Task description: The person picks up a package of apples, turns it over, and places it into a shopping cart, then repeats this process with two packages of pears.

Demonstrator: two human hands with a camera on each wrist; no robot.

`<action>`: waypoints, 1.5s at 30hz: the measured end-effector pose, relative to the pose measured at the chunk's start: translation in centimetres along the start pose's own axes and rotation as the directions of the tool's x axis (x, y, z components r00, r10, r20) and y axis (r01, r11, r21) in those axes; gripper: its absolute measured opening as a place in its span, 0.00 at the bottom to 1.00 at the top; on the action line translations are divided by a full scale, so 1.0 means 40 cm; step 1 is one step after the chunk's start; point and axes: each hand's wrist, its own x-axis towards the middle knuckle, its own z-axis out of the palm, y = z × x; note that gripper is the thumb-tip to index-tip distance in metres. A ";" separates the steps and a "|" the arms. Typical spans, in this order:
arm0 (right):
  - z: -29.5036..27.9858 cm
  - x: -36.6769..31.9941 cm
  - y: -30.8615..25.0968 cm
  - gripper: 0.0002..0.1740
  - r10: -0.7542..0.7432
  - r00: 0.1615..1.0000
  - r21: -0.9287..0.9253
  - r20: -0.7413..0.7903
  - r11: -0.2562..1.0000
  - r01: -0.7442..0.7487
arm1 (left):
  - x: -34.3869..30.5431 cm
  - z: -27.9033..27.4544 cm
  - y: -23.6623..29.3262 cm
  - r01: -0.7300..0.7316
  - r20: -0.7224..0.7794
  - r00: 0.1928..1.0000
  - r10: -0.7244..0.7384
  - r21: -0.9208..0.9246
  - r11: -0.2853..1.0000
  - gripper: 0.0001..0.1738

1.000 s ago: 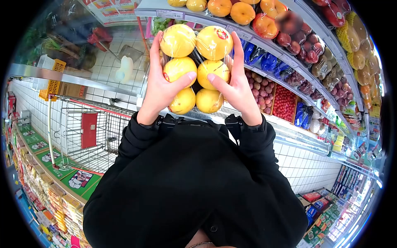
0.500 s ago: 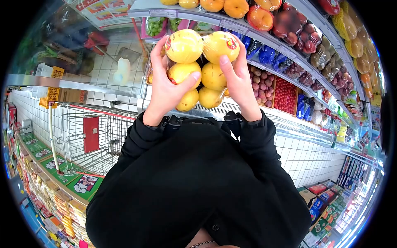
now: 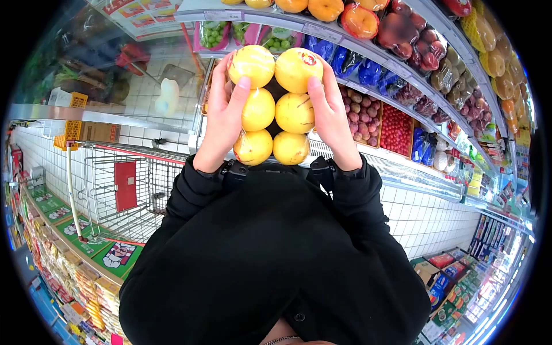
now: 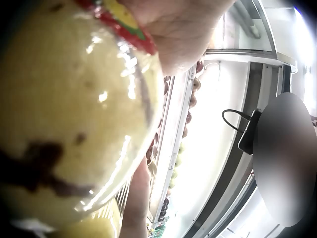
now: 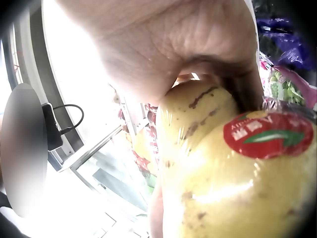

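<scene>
Both hands hold up a film-wrapped pack of yellow fruit [image 3: 257,109] in front of the chest, in two columns. The fruits are round and smooth with dark streaks, like pepino melons, and some carry red stickers. My left hand [image 3: 223,118] grips the pack's left side, its thumb by the upper and middle fruits. On the other side, my right hand [image 3: 333,118] holds the edge with its thumb against the upper fruit. In the left wrist view, one streaked fruit [image 4: 74,114] fills the near side; a red sticker [image 5: 267,135] shows close up in the right wrist view.
Just beyond the pack stand chilled shelves with grapes in pink packs [image 3: 214,35], blue bags [image 3: 348,62], peaches [image 3: 325,8] and a crate of small red fruit [image 3: 395,138]. A wire shopping cart [image 3: 150,184] stands at the left, near a green-topped goods display [image 3: 118,253].
The pack tilted, then came back nearly straight, a little nearer my body than half a second ago. Both thumbs have shifted from the middle fruits up towards the top row.
</scene>
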 end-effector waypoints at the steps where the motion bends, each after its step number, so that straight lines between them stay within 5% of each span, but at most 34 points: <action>1: -0.006 -0.006 0.002 0.28 0.012 1.000 -0.003 -0.013 1.000 -0.012 | -0.001 0.007 0.002 0.013 0.001 1.000 -0.013 -0.009 1.000 0.30; 7: -0.062 -0.016 0.009 0.27 0.041 0.998 -0.002 -0.046 0.999 -0.041 | 0.002 0.055 -0.012 0.064 0.004 0.998 -0.065 0.074 0.995 0.27; 15: -0.171 -0.075 0.030 0.36 0.214 0.975 0.074 0.055 0.973 -0.217 | -0.023 0.158 -0.074 0.110 -0.145 0.982 -0.121 -0.080 0.991 0.28; 16: -0.180 -0.082 0.043 0.37 0.154 0.988 0.044 0.035 0.987 -0.155 | -0.030 0.165 -0.077 0.096 -0.161 0.981 -0.109 -0.082 0.992 0.28; 23: -0.252 -0.141 0.053 0.43 0.161 0.953 0.041 0.258 0.983 -0.177 | -0.064 0.237 -0.090 0.037 -0.369 0.927 -0.063 -0.077 0.996 0.26; 26: -0.280 -0.162 0.046 0.47 0.325 0.888 0.141 0.324 0.912 -0.385 | -0.100 0.264 -0.084 -0.018 -0.429 0.903 0.007 -0.022 1.000 0.28; 27: -0.281 -0.168 0.061 0.46 0.230 0.920 0.131 0.318 0.950 -0.282 | -0.114 0.269 -0.083 -0.010 -0.453 0.891 0.000 -0.021 1.000 0.28; 34: -0.262 -0.217 0.098 0.42 0.169 0.900 0.390 0.401 0.857 -0.335 | -0.247 0.282 -0.092 -0.045 -0.546 0.838 0.018 -0.036 0.998 0.43; 38: -0.241 -0.241 0.129 0.42 0.165 0.855 0.401 0.492 0.828 -0.391 | -0.340 0.279 -0.083 -0.006 -0.619 0.786 -0.020 -0.040 0.999 0.49; 41: -0.235 -0.270 0.165 0.42 0.242 0.737 0.297 0.631 0.803 -0.518 | -0.405 0.289 -0.080 -0.054 -0.687 0.716 0.125 0.125 0.991 0.50; 45: -0.207 -0.293 0.167 0.39 0.324 0.649 0.314 0.688 0.674 -0.669 | -0.477 0.276 -0.067 -0.109 -0.761 0.633 0.143 0.095 0.989 0.51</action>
